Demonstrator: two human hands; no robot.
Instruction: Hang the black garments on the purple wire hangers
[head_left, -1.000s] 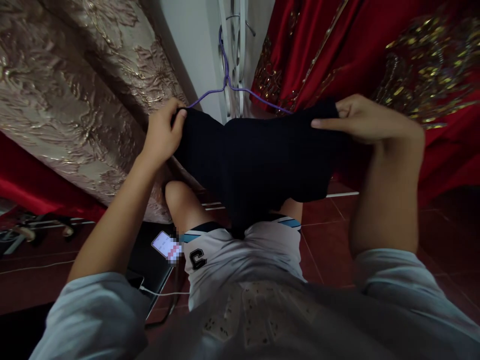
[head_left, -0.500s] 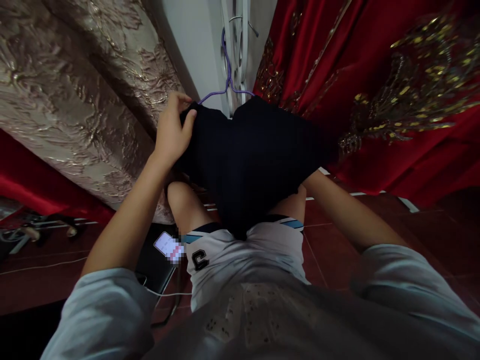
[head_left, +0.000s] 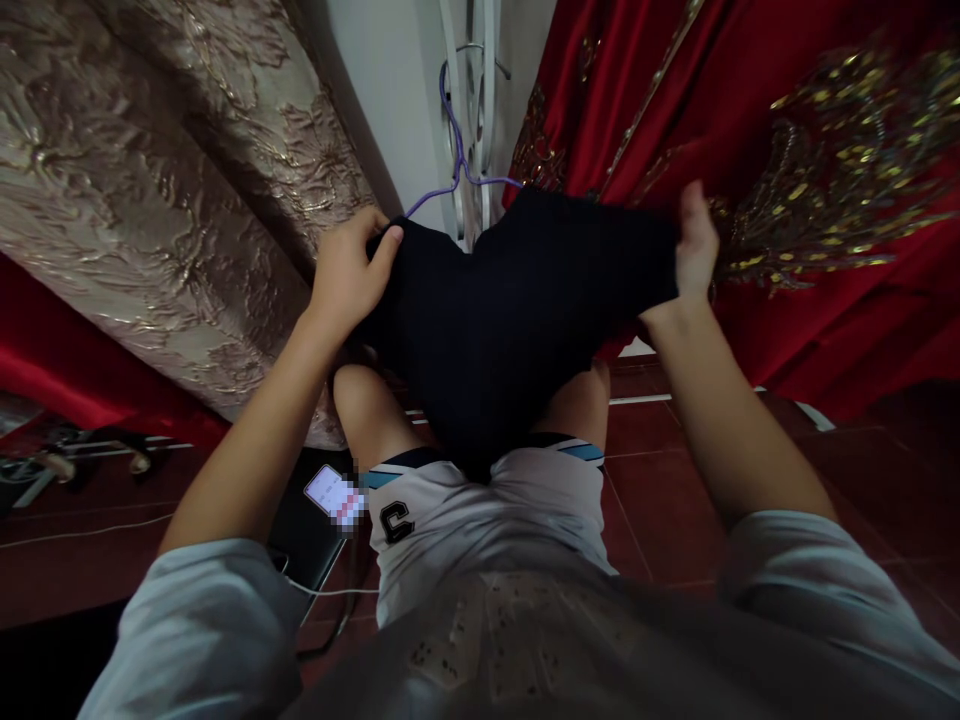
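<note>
Navy garment (head_left: 487, 310), stretched between two hands in front of the wearer's knees, its top edge meeting the arms of a purple hanger (head_left: 460, 172), whose ends are hidden by the cloth. The hanger's hook lies at a white rack (head_left: 489, 100). The left hand (head_left: 351, 262) pinches the garment's upper corner, thumb in front. The right hand (head_left: 696, 250) is at the opposite edge, thumb raised; its fingers are largely hidden, so whether they grasp the cloth cannot be told. The step in hand appears to be spreading the garment at the hanger; the next move would call for a steady left pinch and a sure right-hand hold. Red cloth (head_left: 817, 320) hangs at right, patterned pale cloth (head_left: 112, 190) at left.
</note>
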